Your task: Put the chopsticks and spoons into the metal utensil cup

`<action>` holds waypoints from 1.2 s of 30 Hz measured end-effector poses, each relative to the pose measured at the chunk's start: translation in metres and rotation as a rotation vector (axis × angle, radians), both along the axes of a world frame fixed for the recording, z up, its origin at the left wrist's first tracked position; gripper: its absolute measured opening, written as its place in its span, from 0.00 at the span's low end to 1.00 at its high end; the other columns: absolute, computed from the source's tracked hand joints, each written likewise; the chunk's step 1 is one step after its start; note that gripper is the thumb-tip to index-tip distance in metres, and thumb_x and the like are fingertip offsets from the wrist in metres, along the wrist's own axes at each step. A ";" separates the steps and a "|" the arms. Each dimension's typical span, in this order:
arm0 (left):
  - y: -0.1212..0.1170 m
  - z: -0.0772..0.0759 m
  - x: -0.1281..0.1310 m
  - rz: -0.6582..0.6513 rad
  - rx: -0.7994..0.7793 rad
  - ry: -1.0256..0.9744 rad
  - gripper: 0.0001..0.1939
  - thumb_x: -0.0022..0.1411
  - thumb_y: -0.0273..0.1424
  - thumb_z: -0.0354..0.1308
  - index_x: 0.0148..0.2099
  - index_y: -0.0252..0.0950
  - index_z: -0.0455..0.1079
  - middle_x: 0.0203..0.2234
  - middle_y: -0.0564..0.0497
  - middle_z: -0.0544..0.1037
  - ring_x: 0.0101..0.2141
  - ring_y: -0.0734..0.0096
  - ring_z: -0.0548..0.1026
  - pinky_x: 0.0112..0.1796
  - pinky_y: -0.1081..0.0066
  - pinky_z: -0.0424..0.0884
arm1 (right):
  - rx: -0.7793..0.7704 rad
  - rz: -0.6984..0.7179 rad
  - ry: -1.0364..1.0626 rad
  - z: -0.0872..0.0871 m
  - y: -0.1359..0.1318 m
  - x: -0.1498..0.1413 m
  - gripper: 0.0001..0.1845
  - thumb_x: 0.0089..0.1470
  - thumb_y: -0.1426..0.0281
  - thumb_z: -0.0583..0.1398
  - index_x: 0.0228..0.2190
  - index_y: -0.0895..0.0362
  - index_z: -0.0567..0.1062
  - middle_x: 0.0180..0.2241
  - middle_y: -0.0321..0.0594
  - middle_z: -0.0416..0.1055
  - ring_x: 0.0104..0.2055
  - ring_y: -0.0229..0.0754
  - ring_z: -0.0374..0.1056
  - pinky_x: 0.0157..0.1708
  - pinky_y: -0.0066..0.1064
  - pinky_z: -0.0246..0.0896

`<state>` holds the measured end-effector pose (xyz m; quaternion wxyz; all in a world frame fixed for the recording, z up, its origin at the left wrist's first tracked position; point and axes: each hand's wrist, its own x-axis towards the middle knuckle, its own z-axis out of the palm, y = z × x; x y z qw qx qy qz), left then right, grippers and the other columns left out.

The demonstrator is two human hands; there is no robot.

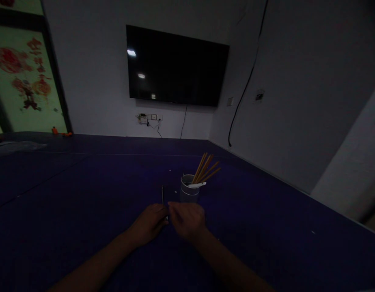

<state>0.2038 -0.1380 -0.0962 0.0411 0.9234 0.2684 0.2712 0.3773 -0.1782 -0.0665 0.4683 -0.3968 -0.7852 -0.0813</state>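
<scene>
At the slim rod (162,195), hands (187,219) curled.

The screen (178,67) looked glossy and smooth, the wall (93,73) matt, the tabletop (120,178) smooth and mostly matt, the bucket (189,195) metallic, and the sticks (202,168) wooden.

Dim room; lamp glare on the screen (178,67).

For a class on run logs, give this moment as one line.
left hand: at slim rod | right hand: beside left, grip unclear | pail: upright, holding wooden sticks, white utensil
</scene>
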 end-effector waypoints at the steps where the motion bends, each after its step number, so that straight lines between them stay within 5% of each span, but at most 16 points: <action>1: 0.000 -0.001 0.000 -0.006 -0.002 -0.015 0.12 0.62 0.30 0.48 0.48 0.38 0.66 0.40 0.46 0.74 0.42 0.65 0.70 0.44 0.65 0.66 | -0.040 0.022 -0.045 -0.002 -0.001 -0.005 0.14 0.57 0.65 0.52 0.34 0.53 0.78 0.29 0.42 0.77 0.31 0.41 0.72 0.34 0.30 0.62; 10: 0.002 -0.004 0.002 0.005 -0.024 -0.023 0.11 0.62 0.26 0.48 0.46 0.36 0.67 0.38 0.46 0.73 0.40 0.66 0.70 0.43 0.65 0.67 | -0.420 -0.123 -0.216 -0.004 0.010 -0.015 0.15 0.59 0.64 0.50 0.35 0.51 0.76 0.32 0.38 0.77 0.32 0.42 0.72 0.27 0.28 0.55; 19: 0.002 -0.002 0.002 0.027 -0.016 -0.036 0.08 0.58 0.23 0.52 0.41 0.36 0.66 0.37 0.47 0.72 0.40 0.66 0.69 0.42 0.65 0.66 | -0.449 -0.210 -0.154 -0.009 0.014 -0.012 0.17 0.60 0.64 0.49 0.30 0.52 0.77 0.27 0.39 0.77 0.29 0.40 0.71 0.25 0.27 0.50; 36: -0.007 0.009 0.003 -0.134 0.074 -0.029 0.09 0.61 0.23 0.47 0.40 0.36 0.67 0.41 0.45 0.72 0.43 0.67 0.68 0.45 0.65 0.66 | -0.518 -0.114 0.087 -0.021 0.025 -0.008 0.21 0.61 0.60 0.48 0.27 0.55 0.75 0.24 0.38 0.74 0.25 0.38 0.68 0.24 0.26 0.50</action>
